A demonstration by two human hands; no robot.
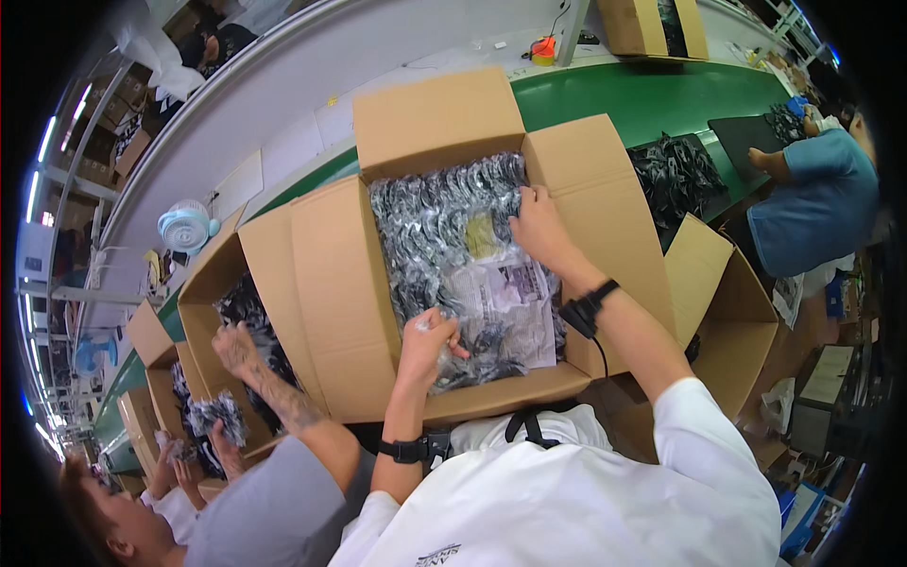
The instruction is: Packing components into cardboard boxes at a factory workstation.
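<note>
In front of me stands an open cardboard box with its flaps folded out. Rows of dark pieces in clear plastic bags fill it. A printed sheet lies over the bags at the near right, and a yellowish packet shows just beyond it. My left hand is over the near left part of the bags, its fingers curled closed; what they hold, if anything, is hidden. With bent fingers, my right hand reaches onto the bags along the box's right side; its fingertips are partly hidden.
At my left, a co-worker's tattooed arm reaches into another carton. Dark bagged pieces lie on the green conveyor to the right, near a co-worker in blue. An open carton stands close on my right.
</note>
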